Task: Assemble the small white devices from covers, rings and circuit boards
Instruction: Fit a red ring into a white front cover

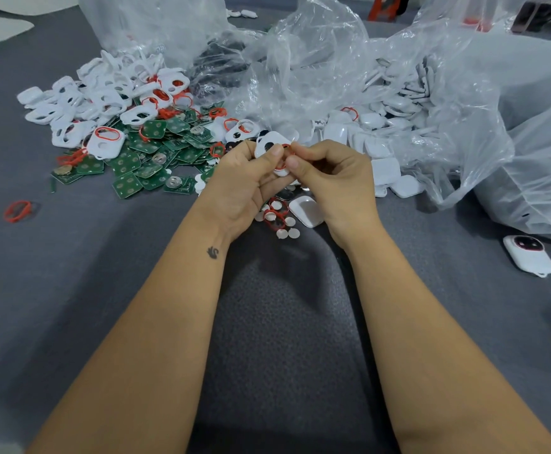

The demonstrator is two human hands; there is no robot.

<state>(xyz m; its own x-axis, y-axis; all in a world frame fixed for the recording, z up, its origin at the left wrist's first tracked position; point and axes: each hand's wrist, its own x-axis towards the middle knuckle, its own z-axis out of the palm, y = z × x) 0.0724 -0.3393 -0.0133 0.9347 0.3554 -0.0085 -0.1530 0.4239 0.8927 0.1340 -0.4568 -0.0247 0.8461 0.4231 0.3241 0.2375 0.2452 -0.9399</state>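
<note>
While both hands meet above the grey counter [71,273], the left hand [244,178] grips a white cover [269,144] with thumb and curled fingers, and the right hand [329,178] pinches a red ring [282,165] against that cover's lower edge. Just below the hands lie small white discs [288,232], another red ring [275,221] and a white shell [306,211]. To the left spreads a heap of green circuit boards [156,152], with a pile of white covers [103,93] behind it, several holding red rings. A loose red ring [18,211] lies apart at the far left. Crumpled clear plastic bags [431,93] on the right spill more white shells [382,142], and one assembled white device [529,255] sits alone at the right edge.
</note>
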